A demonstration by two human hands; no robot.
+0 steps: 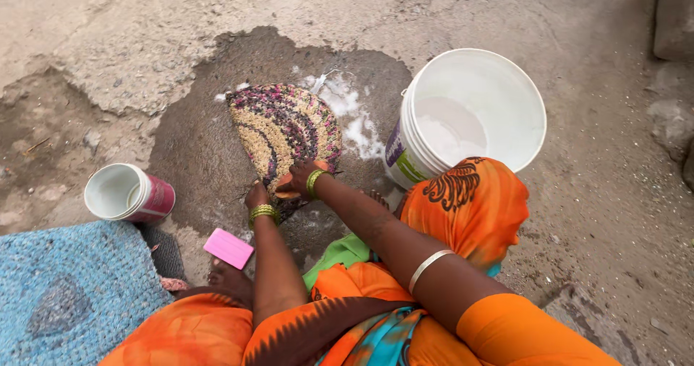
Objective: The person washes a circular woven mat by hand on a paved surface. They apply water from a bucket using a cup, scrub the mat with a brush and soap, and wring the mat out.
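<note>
A folded, wet, multicoloured woven mat (283, 129) lies on the wet patch of ground in front of me. My right hand (302, 175) presses an orange scrubbing brush (286, 189) onto the mat's near edge. My left hand (257, 195) grips the mat's near corner just left of the brush. Both wrists wear green bangles. White soap foam (353, 120) spreads on the ground to the right of the mat.
A large white bucket (499, 91) with water stands at the right, near my knee. A small pink-and-white container (130, 192) lies at the left. A pink soap bar (228, 248) rests by my foot. A blue woven mat (65, 294) covers the lower left.
</note>
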